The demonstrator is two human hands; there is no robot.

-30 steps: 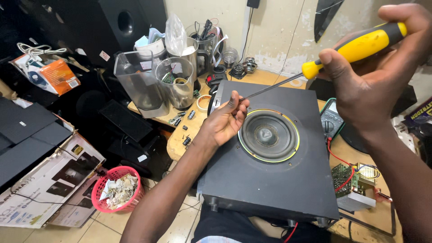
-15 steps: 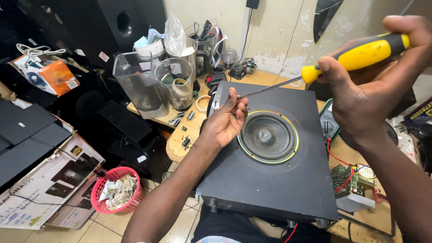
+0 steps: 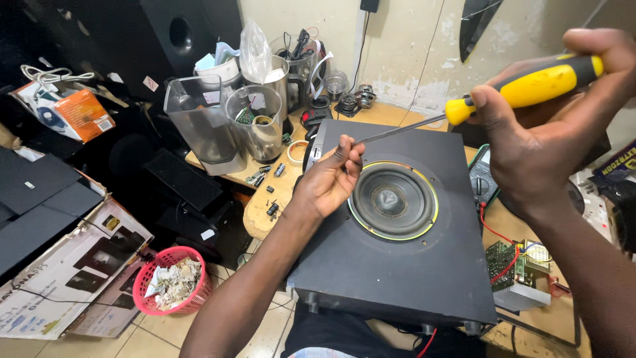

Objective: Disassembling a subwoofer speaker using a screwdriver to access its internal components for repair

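Note:
A black speaker box (image 3: 371, 278) lies flat in front of me, its round cone (image 3: 393, 201) with a yellow ring facing up. My right hand (image 3: 536, 142) grips the yellow and black handle of a long screwdriver (image 3: 523, 86), high at the right. Its thin shaft slants down to the left. My left hand (image 3: 328, 180) rests on the box's far left corner and pinches the shaft's tip between fingers and thumb. The screw under the tip is hidden by the fingers.
Clear blender jugs (image 3: 222, 122) with cables and small parts crowd the wooden bench (image 3: 265, 199) behind the box. A green circuit board (image 3: 513, 265) with red wires lies at the right. A red basket (image 3: 171, 280) and flat cardboard sit on the floor at left.
My left hand has shifted slightly and now holds the screwdriver tip at the box's corner. The right hand has stayed raised on the handle.

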